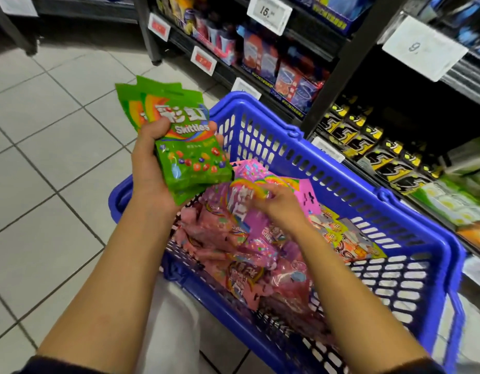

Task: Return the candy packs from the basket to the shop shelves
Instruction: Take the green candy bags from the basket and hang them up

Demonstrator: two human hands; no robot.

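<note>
Over the blue plastic slatted basket (341,168), the left grip (152,163) clasps green glossy Skittles packs (184,141); the right grip (280,206) pinches a pink foil candy pack (249,193), mid-gathering; shelving should follow.

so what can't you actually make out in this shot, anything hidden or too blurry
Head view only:
- Right hand: motion-blurred over the pink packs; grip unclear.
- Green packs: fanned in the left hand; exact count hidden.
- Basket bottom: covered by packs.
- Price tags: mostly too blurred to read.
</note>
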